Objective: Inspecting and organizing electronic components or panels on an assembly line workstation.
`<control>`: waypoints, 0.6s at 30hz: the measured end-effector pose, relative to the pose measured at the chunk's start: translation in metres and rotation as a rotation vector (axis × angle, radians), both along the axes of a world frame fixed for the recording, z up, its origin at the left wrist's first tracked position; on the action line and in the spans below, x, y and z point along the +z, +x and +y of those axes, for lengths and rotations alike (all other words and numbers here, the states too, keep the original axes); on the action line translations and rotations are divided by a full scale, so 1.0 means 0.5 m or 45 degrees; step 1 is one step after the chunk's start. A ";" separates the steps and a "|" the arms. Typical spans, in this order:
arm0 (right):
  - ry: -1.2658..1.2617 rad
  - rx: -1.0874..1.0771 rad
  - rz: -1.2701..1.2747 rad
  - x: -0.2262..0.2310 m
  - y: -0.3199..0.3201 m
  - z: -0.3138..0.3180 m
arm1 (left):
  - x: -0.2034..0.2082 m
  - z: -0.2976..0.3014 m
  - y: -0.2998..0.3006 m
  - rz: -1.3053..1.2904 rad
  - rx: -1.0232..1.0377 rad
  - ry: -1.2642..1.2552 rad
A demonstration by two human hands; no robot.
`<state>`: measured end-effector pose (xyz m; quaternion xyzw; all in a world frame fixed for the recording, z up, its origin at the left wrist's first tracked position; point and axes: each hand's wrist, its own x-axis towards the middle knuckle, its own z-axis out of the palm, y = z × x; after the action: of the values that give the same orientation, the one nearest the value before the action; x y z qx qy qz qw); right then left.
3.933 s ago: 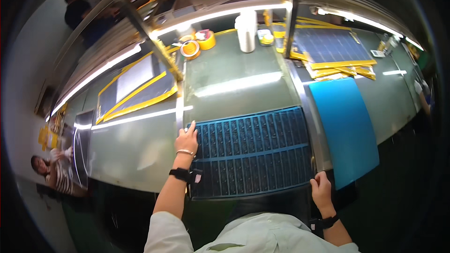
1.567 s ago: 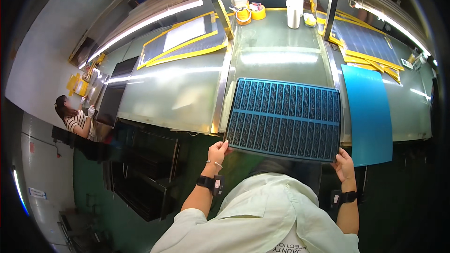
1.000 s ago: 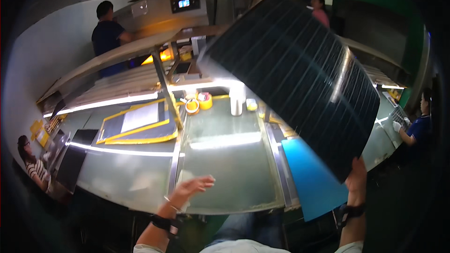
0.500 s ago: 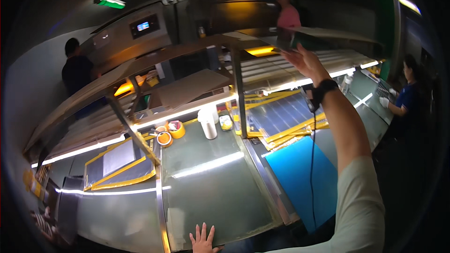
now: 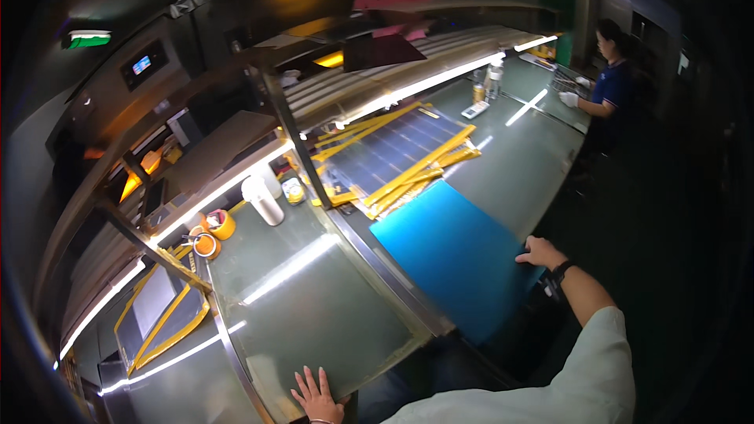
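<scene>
My left hand (image 5: 318, 399) lies flat near the front edge of a glass-topped light table (image 5: 322, 310), fingers spread and holding nothing. Farther right, a bright blue sheet (image 5: 452, 255) lies across the work surface and reaches past its front edge. My right hand (image 5: 542, 253) is at the sheet's right-hand edge, with fingers bent over it and pinching that edge. A dark band with a small device (image 5: 552, 289) is on my right wrist.
Yellow-taped films (image 5: 400, 149) lie behind the blue sheet. A white bottle (image 5: 263, 200) and orange tape rolls (image 5: 206, 246) stand at the back. Metal posts (image 5: 294, 137) carry a shelf with a dark panel (image 5: 385, 51). A gloved co-worker (image 5: 613, 71) works at far right.
My right hand has come down from the raised shelf to the blue sheet's edge. The view has swung right. My left hand stays flat on the glass.
</scene>
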<state>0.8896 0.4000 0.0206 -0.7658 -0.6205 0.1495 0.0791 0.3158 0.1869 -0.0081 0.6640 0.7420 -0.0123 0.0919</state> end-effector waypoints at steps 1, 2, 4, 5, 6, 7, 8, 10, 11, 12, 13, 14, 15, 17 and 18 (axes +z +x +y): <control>-0.047 0.000 0.255 -0.022 0.000 -0.033 | -0.008 -0.010 -0.006 0.053 0.012 -0.005; -0.203 -0.017 0.575 -0.040 -0.003 -0.083 | -0.002 -0.008 -0.002 -0.001 0.008 0.014; -0.497 -0.090 0.819 -0.025 -0.067 -0.180 | -0.004 -0.015 -0.015 0.020 0.003 0.000; -0.503 -0.143 1.164 -0.056 -0.070 -0.242 | -0.006 -0.004 -0.013 0.020 -0.016 0.007; -0.606 -0.245 1.293 -0.078 -0.082 -0.291 | -0.002 0.004 -0.005 0.017 -0.032 -0.007; -0.610 -0.268 1.499 -0.086 -0.110 -0.331 | -0.003 0.011 0.001 0.022 -0.064 -0.023; -0.474 -0.276 1.723 -0.122 -0.134 -0.369 | -0.007 0.020 0.009 0.025 -0.053 0.002; -0.381 -0.412 1.691 0.031 -0.254 -0.380 | 0.002 0.011 0.006 0.051 0.012 0.013; -0.273 -0.478 1.590 0.010 -0.266 -0.396 | 0.000 0.016 0.008 0.065 -0.083 -0.031; -0.185 -0.534 1.486 -0.022 -0.269 -0.415 | -0.006 0.021 0.004 0.080 -0.047 -0.004; -0.112 -0.459 1.591 -0.012 -0.267 -0.431 | -0.007 0.017 -0.004 0.101 0.012 0.025; -0.028 -0.378 1.689 -0.003 -0.256 -0.448 | -0.001 0.017 -0.003 0.127 -0.005 0.022; -0.019 -0.438 1.712 -0.003 -0.246 -0.471 | 0.001 0.022 0.000 0.151 -0.057 -0.001; 0.487 -0.605 1.752 -0.003 -0.223 -0.511 | 0.001 0.028 0.010 0.141 -0.029 -0.047; 0.689 -0.706 1.657 0.005 -0.209 -0.522 | 0.008 0.029 0.017 0.163 -0.041 -0.059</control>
<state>0.7851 0.1390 0.0232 -0.6048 -0.2483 0.3887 0.6492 0.3245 0.2014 -0.0040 0.6712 0.7352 -0.0736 0.0593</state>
